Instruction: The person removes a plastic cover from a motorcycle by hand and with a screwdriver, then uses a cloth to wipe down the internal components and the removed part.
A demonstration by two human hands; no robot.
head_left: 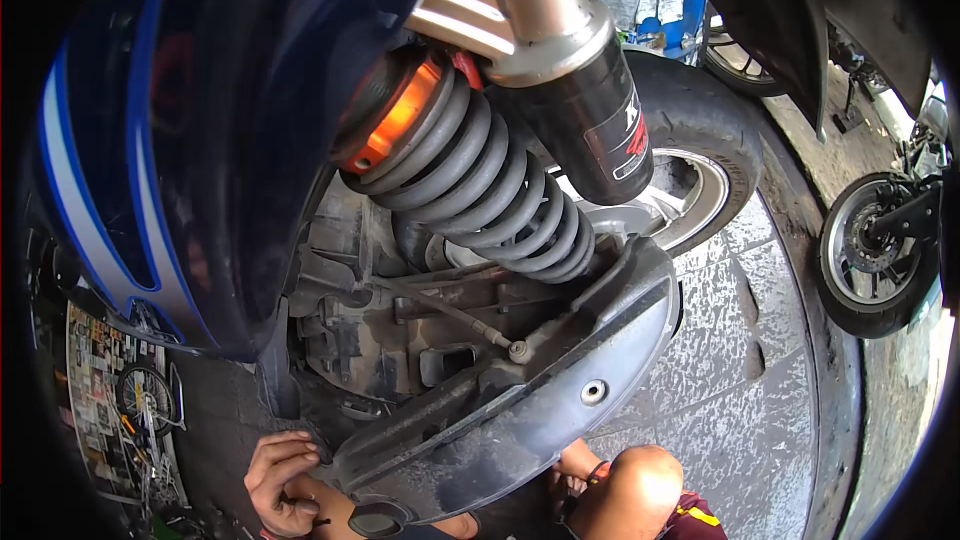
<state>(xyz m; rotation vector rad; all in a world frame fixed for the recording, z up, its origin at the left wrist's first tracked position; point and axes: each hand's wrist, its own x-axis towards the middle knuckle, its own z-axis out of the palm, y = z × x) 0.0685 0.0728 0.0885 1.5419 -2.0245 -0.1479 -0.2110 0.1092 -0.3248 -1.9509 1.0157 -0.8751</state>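
My left hand [283,481] is at the lower left with its fingers curled and the thumb below them. Its fingertips are at the dark front end of a grey and black scooter side cover [520,450]; what they grip, if anything, is hidden. Low in the middle, my right hand [572,488] shows only in part between the cover and my bent knee, its fingers mostly out of sight. Above the cover stands a shock absorber with a thick grey coil spring [485,175] and an orange collar [400,115]. A silver and black canister [575,90] sits beside it.
The scooter's dark blue body panel [220,160] fills the upper left. Behind the spring is its rear wheel [740,130]. Another motorbike's wheel [870,255] stands at the right on the pavement, and a small bicycle [148,410] at the far left. Worn tiles [740,420] cover the floor.
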